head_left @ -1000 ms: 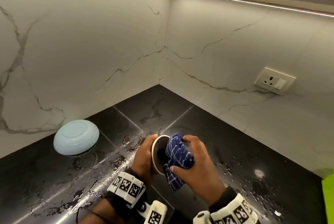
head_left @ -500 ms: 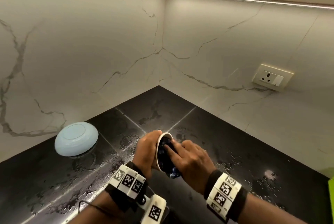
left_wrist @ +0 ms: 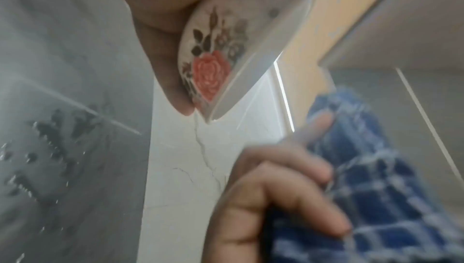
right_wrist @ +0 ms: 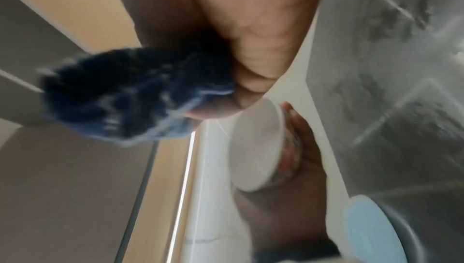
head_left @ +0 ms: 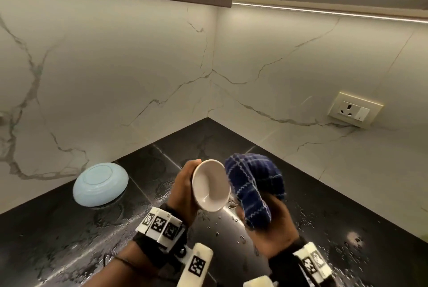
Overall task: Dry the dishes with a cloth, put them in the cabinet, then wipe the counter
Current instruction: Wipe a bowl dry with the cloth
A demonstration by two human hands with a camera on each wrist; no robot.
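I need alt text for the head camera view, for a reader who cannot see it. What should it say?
Above a wet black counter, the left hand holds a small white bowl tilted on its side, while the right hand grips a bunched blue checked cloth beside it. A light blue dish lies upside down by the marble wall.

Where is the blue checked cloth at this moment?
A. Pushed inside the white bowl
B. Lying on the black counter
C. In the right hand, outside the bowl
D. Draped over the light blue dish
C: the right hand grips the blue checked cloth beside the white bowl, whose inside shows bare.
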